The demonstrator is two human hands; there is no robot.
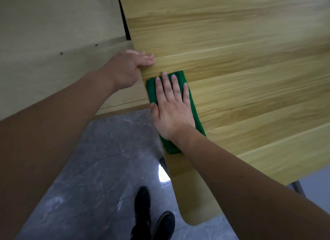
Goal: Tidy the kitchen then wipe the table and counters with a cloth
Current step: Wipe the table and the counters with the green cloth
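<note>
A light wooden table (241, 64) fills the right and upper part of the head view. A folded green cloth (193, 104) lies along the table's left edge. My right hand (171, 107) presses flat on the cloth, fingers straight and spread. My left hand (128, 68) rests on the table's left edge just beyond the cloth, fingers lying on the tabletop and thumb side hidden under the edge.
A beige wall or cabinet panel (53, 43) stands left of the table. Grey tiled floor (89, 177) lies below, with my two dark shoes (151, 216) near the table's corner. A metal table leg (298, 188) shows at the right.
</note>
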